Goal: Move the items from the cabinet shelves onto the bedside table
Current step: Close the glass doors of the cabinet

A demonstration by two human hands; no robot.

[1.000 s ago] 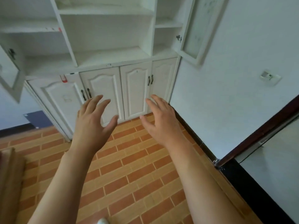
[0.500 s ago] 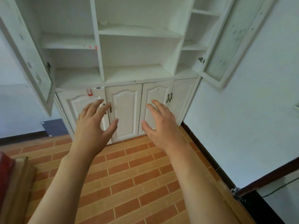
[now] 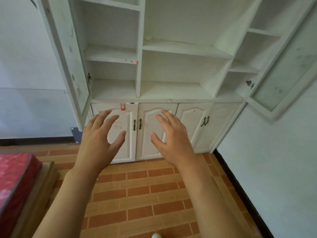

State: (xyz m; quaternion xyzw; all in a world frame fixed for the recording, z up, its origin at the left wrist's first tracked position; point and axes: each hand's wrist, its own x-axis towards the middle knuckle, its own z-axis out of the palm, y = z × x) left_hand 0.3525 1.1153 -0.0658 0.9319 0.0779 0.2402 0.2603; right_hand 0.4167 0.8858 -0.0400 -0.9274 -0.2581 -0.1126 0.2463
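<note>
A white cabinet (image 3: 171, 98) stands ahead against the wall, its upper shelves (image 3: 171, 90) open to view with nothing visible on them. My left hand (image 3: 101, 140) and my right hand (image 3: 173, 138) hover side by side in front of the lower cabinet doors (image 3: 154, 131), fingers spread and relaxed, holding nothing. Neither hand touches the cabinet. No bedside table is in view.
Two glass cabinet doors hang open: the left glass door (image 3: 73, 66) and the right glass door (image 3: 283, 79). A red mattress (image 3: 13, 182) on a wooden bed frame (image 3: 37, 194) sits at lower left. Brick-pattern floor (image 3: 145, 194) lies ahead; a white wall (image 3: 274, 160) is on the right.
The view has tilted up and turned left, showing more upper shelves and the red mattress. Both hands stay spread in front of me, now level with the lower doors.
</note>
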